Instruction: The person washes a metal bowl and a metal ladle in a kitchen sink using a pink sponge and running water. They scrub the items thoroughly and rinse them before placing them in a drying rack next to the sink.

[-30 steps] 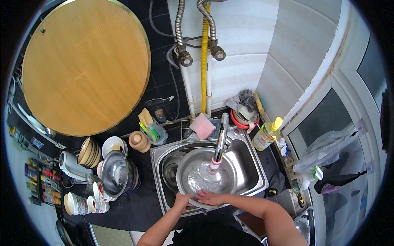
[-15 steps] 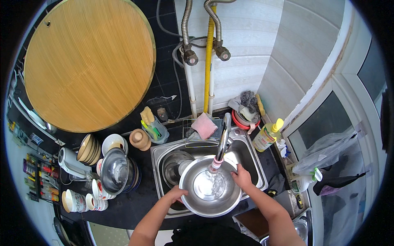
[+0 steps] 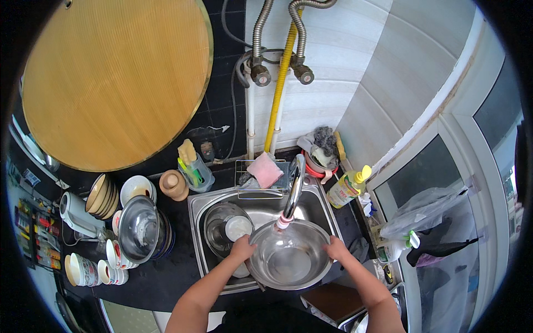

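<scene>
Stainless-steel basin (image 3: 290, 258), round and shiny with a broad flared rim, sits farther right relative to the sink (image 3: 195, 222) than half a second ago, baring more of a white bowl (image 3: 239, 226) beside the dark-sheened steel vessel (image 3: 215, 225). Its mouth lies under the curved chrome tap (image 3: 296, 188). The right hand (image 3: 336, 249), flat over the basin a second ago, now grasps the rim at right; the left hand (image 3: 242, 248) grasps it at left, fingers bent around the edge. Behind, a soft pink sponge (image 3: 265, 170) tops a wire rack (image 3: 261, 195); smooth turned wood forms a rounded pot (image 3: 174, 185) on the black worktop (image 3: 161, 286).
</scene>
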`<act>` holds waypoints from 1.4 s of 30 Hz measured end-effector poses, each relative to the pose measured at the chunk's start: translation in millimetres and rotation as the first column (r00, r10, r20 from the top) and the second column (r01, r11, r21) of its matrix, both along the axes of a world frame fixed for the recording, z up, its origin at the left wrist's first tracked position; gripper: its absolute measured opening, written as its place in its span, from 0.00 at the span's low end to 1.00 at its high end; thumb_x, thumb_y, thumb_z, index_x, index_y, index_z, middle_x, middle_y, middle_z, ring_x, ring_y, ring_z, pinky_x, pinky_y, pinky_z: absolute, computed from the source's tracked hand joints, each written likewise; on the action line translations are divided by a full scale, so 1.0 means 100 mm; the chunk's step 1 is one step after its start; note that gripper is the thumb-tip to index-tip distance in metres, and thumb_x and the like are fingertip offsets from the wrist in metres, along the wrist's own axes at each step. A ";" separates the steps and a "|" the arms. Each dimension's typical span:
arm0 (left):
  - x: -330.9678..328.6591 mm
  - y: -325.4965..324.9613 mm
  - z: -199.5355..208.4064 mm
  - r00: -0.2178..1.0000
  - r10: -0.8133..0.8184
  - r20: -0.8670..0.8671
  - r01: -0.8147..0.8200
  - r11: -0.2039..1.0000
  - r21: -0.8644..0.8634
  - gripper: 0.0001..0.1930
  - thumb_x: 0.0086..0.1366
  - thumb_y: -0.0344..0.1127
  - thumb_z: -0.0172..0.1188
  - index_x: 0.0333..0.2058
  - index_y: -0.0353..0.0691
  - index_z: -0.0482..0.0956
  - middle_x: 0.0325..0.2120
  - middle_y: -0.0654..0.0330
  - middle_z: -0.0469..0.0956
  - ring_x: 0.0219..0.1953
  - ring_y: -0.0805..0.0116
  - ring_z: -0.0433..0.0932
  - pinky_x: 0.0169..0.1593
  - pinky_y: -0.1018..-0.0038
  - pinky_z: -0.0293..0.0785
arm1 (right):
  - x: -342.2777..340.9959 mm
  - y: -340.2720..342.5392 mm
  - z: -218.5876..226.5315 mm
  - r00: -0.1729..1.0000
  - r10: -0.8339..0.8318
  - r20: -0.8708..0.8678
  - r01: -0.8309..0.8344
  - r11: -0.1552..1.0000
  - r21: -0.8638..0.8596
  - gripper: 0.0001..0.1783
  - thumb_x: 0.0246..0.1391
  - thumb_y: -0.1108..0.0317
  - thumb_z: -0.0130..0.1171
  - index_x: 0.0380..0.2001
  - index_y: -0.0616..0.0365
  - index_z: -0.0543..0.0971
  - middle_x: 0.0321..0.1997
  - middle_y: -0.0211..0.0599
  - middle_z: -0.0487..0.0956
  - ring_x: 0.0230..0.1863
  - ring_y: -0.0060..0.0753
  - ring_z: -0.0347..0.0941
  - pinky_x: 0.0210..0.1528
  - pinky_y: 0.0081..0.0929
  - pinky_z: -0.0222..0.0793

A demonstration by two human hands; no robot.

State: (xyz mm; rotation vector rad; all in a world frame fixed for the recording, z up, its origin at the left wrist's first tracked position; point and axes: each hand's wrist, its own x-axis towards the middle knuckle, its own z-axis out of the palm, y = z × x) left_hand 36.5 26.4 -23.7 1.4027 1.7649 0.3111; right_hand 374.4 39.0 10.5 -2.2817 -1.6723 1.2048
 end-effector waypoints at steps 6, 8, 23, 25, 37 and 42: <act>-0.09 -0.04 -0.13 0.997 0.020 0.069 -0.023 0.999 0.043 0.23 0.49 0.40 0.59 0.42 0.33 0.69 0.32 0.47 0.74 0.36 0.53 0.74 0.40 0.66 0.69 | -0.23 -0.21 0.27 0.999 0.012 -0.040 -0.005 0.984 0.180 0.22 0.38 0.67 0.56 0.37 0.68 0.66 0.25 0.49 0.74 0.23 0.39 0.73 0.23 0.31 0.69; -0.05 -0.09 -0.39 0.992 0.004 0.130 -0.024 0.988 0.154 0.27 0.49 0.38 0.59 0.47 0.34 0.65 0.35 0.46 0.73 0.38 0.53 0.74 0.42 0.67 0.68 | -0.47 -0.21 0.80 0.950 -0.158 -0.271 0.180 0.982 0.060 0.23 0.37 0.69 0.57 0.38 0.67 0.64 0.25 0.46 0.74 0.21 0.35 0.73 0.18 0.27 0.69; 0.38 0.08 -0.31 0.948 -0.289 0.131 0.296 0.955 -0.033 0.31 0.51 0.44 0.57 0.54 0.47 0.59 0.38 0.44 0.72 0.41 0.49 0.71 0.43 0.64 0.68 | -0.49 0.06 1.34 0.505 -0.487 -0.712 0.435 0.857 -0.277 0.12 0.44 0.71 0.58 0.27 0.56 0.64 0.17 0.30 0.70 0.14 0.25 0.71 0.18 0.25 0.73; 0.27 0.05 -0.35 0.950 -0.279 0.142 0.281 0.960 0.006 0.29 0.51 0.44 0.57 0.52 0.47 0.63 0.38 0.46 0.72 0.41 0.50 0.72 0.43 0.64 0.68 | -0.50 0.08 1.26 0.459 -0.507 -0.729 0.437 0.843 -0.312 0.11 0.44 0.71 0.58 0.26 0.55 0.65 0.17 0.29 0.70 0.15 0.25 0.71 0.19 0.25 0.74; -0.43 0.45 -0.13 0.944 0.116 0.310 0.012 0.923 -0.384 0.15 0.52 0.36 0.55 0.40 0.39 0.75 0.31 0.51 0.76 0.28 0.59 0.77 0.27 0.67 0.73 | -0.50 0.22 0.62 0.277 -0.612 -0.741 0.407 0.773 -0.486 0.07 0.48 0.66 0.54 0.25 0.58 0.71 0.21 0.32 0.73 0.20 0.26 0.72 0.24 0.20 0.73; -0.21 0.53 0.08 0.982 0.042 0.185 0.042 0.904 -0.426 0.14 0.52 0.34 0.55 0.37 0.34 0.74 0.23 0.51 0.75 0.17 0.60 0.75 0.15 0.68 0.69 | -0.11 0.10 0.32 0.198 -0.650 -0.734 0.481 0.716 -0.505 0.07 0.49 0.66 0.53 0.23 0.58 0.73 0.18 0.29 0.73 0.17 0.23 0.70 0.19 0.17 0.70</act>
